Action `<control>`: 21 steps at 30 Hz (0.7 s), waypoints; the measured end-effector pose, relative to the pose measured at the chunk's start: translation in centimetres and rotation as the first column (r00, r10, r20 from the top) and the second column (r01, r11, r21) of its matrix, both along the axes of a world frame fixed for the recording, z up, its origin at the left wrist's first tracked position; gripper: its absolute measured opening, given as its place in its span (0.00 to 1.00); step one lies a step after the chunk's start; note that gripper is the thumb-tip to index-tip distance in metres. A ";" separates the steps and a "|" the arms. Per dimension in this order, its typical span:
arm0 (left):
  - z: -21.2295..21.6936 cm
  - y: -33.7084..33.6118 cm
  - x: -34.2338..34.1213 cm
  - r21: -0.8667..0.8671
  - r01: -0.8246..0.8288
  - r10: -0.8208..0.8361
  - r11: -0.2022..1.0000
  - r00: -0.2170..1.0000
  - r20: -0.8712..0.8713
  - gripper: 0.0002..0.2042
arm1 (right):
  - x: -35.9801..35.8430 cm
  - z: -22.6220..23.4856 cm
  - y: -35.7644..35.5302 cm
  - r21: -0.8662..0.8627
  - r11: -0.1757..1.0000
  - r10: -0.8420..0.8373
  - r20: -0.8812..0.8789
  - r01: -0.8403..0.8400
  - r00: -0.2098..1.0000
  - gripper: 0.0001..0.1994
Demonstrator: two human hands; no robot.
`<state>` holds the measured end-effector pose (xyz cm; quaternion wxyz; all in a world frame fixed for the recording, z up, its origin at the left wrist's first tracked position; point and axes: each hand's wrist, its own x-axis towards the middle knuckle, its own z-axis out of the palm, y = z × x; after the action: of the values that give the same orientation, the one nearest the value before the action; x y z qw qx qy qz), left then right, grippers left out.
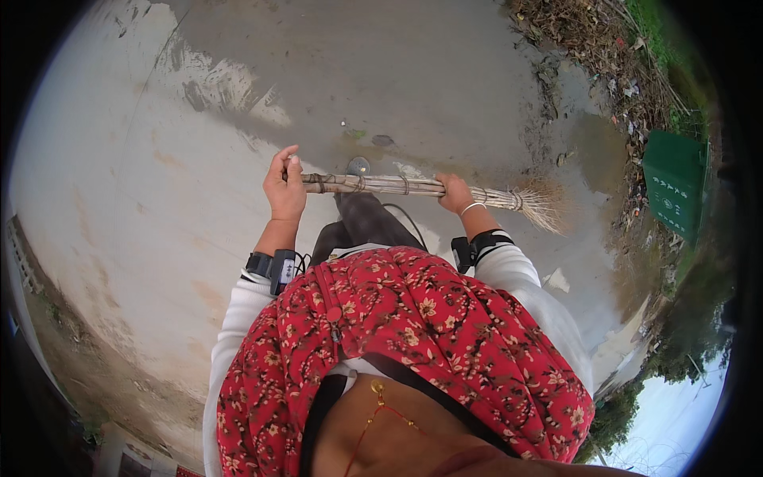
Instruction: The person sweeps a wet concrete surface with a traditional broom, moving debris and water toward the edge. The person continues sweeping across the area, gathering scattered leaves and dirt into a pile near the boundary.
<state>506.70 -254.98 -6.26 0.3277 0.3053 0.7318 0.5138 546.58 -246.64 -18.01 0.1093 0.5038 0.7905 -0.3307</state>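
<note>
A twig broom (373,184) with a bundled, bound cane handle lies nearly level across the front of my body. Its handle end, at the left, is in my left hand (284,191); the thumb and forefinger point up and away, while the other fingers are partly hidden. Farther along, my right hand (455,193) is wrapped round the handle close to the brush. The splayed, pale bristles (542,208) stick out to the right beyond that hand, held off the ground.
Wet, muddy concrete (381,79) lies ahead, with paler dry concrete (143,199) to the left. A strip of dead leaves and litter (572,36) runs along the right side. A green bin (674,184) stands at the far right beside a brown puddle (598,147).
</note>
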 end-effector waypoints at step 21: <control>21.3 -37.2 -3.8 0.124 -0.800 0.792 0.587 0.535 -0.294 0.14 | -27.4 11.0 -13.0 0.139 0.697 0.695 -0.376 -0.704 0.613 0.12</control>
<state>502.87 -292.19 15.01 -0.0603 0.0137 0.8391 0.5405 519.21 -259.66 -7.01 0.0712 0.0759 0.9246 -0.3664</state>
